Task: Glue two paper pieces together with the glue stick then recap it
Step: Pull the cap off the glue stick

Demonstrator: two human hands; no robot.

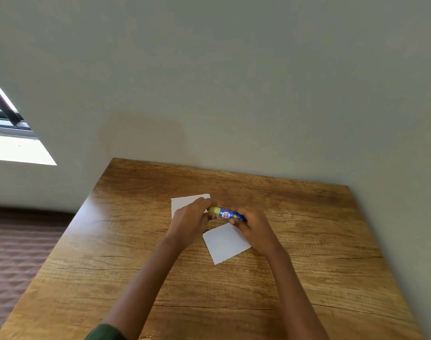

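Plainly, the wooden worktop [307,266] carries everything. Two white paper pieces lie flat on it, the far piece [182,203] partly under the left hand and the near piece [224,242] partly under the right. They lie apart with bare wood between them, so the gluing looks not yet done, and the step in hand is most likely pulling the cap off. Both hands meet over that gap. The left hand [191,220] has its fingers curled round the capped end, and the right hand [252,225] grips the blue barrel of the glue stick [228,214], which lies roughly level between them. The yellow-green cap [215,210] sits on the stick, half hidden by the left fingertips. To do this well, I would hold the barrel firmly, back from the joint. I would draw the cap straight along the stick's axis with a slight twist, not bend it sideways. Then I would park the cap nearby, off the papers, ready for recapping.
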